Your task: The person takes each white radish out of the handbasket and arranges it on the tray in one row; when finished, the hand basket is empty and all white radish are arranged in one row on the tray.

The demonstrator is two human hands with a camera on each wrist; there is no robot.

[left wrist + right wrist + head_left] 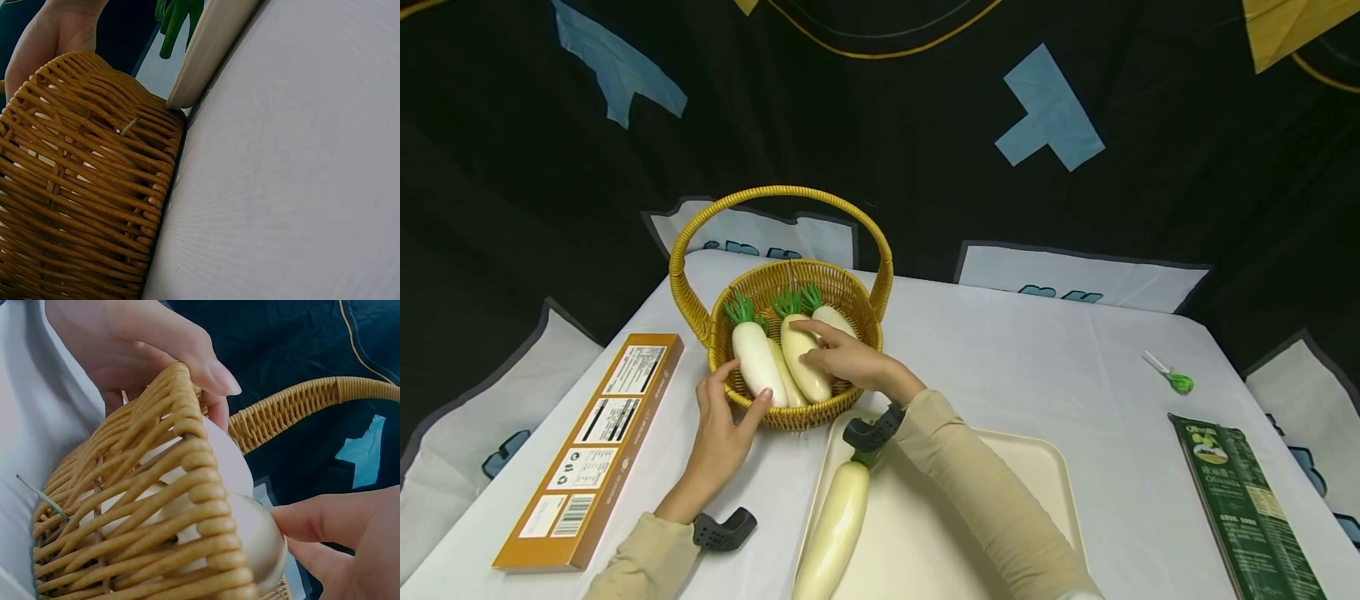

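Note:
A yellow wicker basket (797, 417) with a tall hoop handle holds several white radishes with green tops. My left hand (724, 423) grips the basket's near-left rim, its thumb and a finger reaching over the edge beside a white radish (754, 354). With thumb and fingers, my right hand (856, 360) holds a creamy radish (803, 367) lying in the middle. Its lower end shows beside the right thumb in the right wrist view. The left wrist view shows the basket's woven wall (94, 181) and part of my right hand (56, 44).
A beige tray (1030, 467) lies in front of the basket, with a large radish (835, 525) along its left side. An orange box (598, 450) lies at left. To the right are a green lollipop (1180, 383) and a dark green packet (1243, 500).

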